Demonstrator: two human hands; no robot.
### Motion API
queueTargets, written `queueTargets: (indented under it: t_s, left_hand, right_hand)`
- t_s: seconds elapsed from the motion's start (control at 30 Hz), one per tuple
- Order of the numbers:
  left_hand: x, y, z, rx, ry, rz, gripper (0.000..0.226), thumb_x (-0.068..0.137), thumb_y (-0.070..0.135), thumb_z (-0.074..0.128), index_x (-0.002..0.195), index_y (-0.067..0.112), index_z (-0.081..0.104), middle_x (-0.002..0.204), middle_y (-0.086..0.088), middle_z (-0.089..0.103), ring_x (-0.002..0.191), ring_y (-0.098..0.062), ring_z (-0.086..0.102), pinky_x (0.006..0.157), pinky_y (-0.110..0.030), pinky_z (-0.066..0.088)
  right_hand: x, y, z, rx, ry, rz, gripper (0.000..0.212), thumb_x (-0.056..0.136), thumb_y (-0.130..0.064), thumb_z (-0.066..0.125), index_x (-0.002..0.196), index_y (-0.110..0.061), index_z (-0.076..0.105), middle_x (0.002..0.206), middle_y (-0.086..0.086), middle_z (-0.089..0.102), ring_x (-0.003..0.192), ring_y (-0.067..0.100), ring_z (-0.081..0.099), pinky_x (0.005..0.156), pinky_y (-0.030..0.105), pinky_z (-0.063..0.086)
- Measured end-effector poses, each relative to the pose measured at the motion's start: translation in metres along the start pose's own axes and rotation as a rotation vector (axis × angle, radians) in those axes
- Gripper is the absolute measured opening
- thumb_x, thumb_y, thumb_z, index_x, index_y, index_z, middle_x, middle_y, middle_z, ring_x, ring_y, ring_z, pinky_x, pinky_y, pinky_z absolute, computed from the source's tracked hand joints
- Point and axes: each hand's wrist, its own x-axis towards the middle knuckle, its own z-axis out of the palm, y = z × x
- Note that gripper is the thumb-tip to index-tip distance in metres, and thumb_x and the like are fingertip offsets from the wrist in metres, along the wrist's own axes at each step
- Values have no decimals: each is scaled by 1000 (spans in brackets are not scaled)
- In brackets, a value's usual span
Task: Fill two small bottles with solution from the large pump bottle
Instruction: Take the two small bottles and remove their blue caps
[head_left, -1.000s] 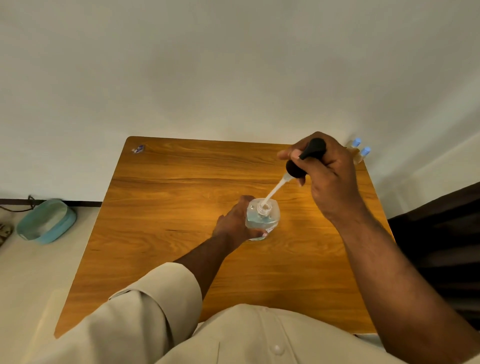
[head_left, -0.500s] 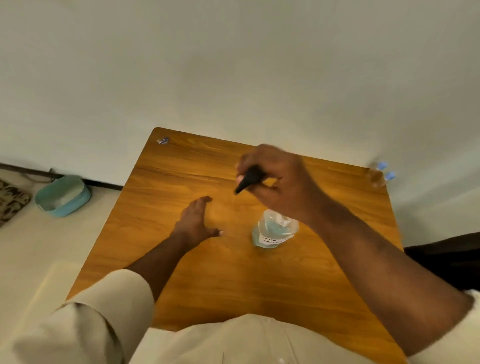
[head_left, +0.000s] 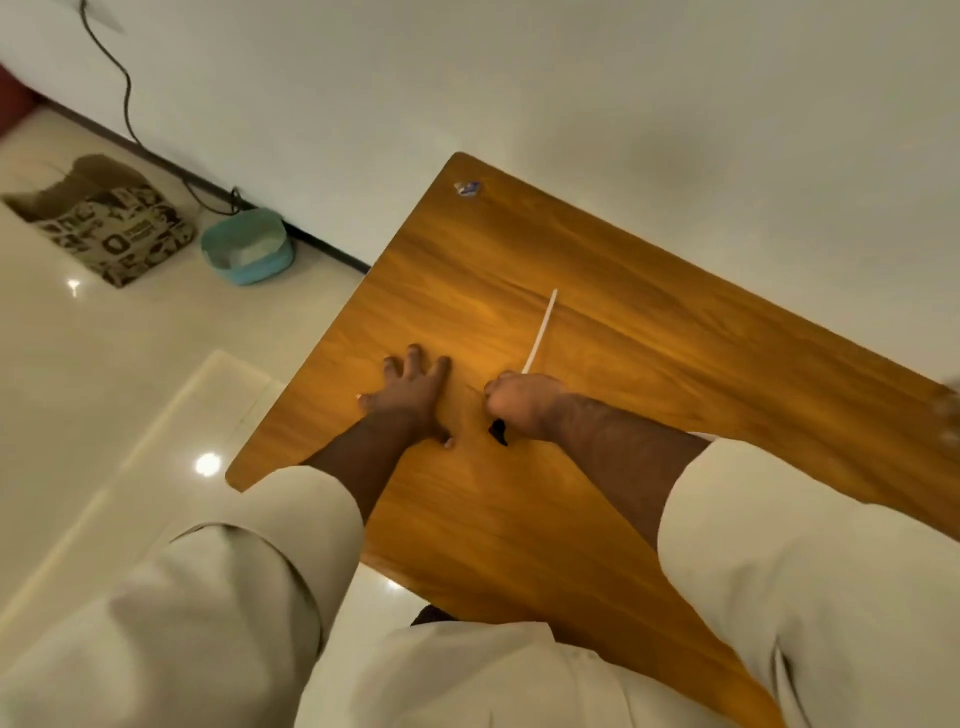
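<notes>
My right hand (head_left: 522, 402) is closed around the black pump head (head_left: 498, 431), low over the left part of the wooden table (head_left: 675, 364). The pump's white tube (head_left: 540, 332) sticks out past my fingers, pointing away from me and lying close to the tabletop. My left hand (head_left: 410, 395) rests flat on the table just left of the right hand, fingers spread, holding nothing. The large bottle is out of view. A blurred shape at the right frame edge (head_left: 948, 415) may be the small bottles; I cannot tell.
A small blue-white scrap (head_left: 466, 188) lies at the table's far left corner. On the floor to the left stand a teal basin (head_left: 247, 247) and a patterned bag (head_left: 104, 223), with a cable along the wall. The table's left edge is near my left hand.
The view has swung left, and the large bottle has left the frame. My right hand carried the pump out of the bottle and down to the table on the left. My left hand let go of the bottle and lies flat.
</notes>
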Motion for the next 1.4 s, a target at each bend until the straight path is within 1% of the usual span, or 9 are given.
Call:
queueTargets:
  t_s: [0.17,0.33,0.43,0.57,0.7,0.83,0.93,1.17,1.4]
  left_hand:
    - [3,5,3,-22,18,-28,119,62,33,89,149,38,9,161,-6,-13,147,-44,-12,98,-83,20]
    - [4,9,-2,46,-12,-37,120,61,36,90,148,39,8,160,-6,-10,146,-45,-4,94,-83,26]
    - [3,11,-19,141,-48,-18,114,64,37,88,149,35,11,158,-11,1,143,-46,11,97,-73,38]
    - [9,33,-54,229,-67,-4,97,73,43,81,149,24,24,152,-17,24,137,-45,29,109,-55,38]
    - [3,111,-84,197,153,112,90,75,45,79,148,24,29,150,-16,31,135,-43,34,106,-51,41]
    - [-19,225,-99,197,263,308,89,76,47,78,147,23,31,150,-17,32,135,-43,35,105,-52,40]
    - [-44,316,-93,157,315,450,88,75,43,80,147,22,33,148,-16,35,133,-40,39,108,-50,40]
    - [-95,500,-8,106,263,629,85,77,35,80,147,21,34,148,-14,35,134,-37,38,106,-49,42]
    - [-78,573,80,150,129,561,90,76,35,80,148,20,29,150,-16,33,134,-38,40,103,-48,45]
  right_hand:
    - [8,-2,5,66,-49,3,31,89,-9,57,121,-9,54,130,9,47,115,27,44,85,40,50]
    - [1,2,-13,143,-88,61,49,89,-17,57,134,-28,41,133,5,41,119,27,42,77,39,43]
    - [-12,17,-48,211,-54,123,62,87,-18,61,141,-31,34,134,4,47,119,25,48,85,37,47]
    - [-55,60,-79,293,136,219,54,84,-16,65,134,-23,44,132,7,51,115,27,52,91,44,49]
    - [-144,108,-65,369,248,393,54,83,-19,68,132,-22,46,131,8,51,113,27,53,93,43,48]
    - [-247,143,-16,451,261,558,66,84,-18,63,143,-26,34,143,11,41,127,28,43,104,41,39]
    - [-322,163,30,463,276,669,66,85,-19,64,143,-25,34,143,10,42,128,26,41,102,39,37]
    - [-465,209,148,600,362,855,67,81,-19,71,140,-23,39,142,8,45,127,25,44,103,41,41]
    - [-510,233,251,715,431,901,50,83,-19,64,131,-24,51,118,7,52,106,25,53,86,37,45]
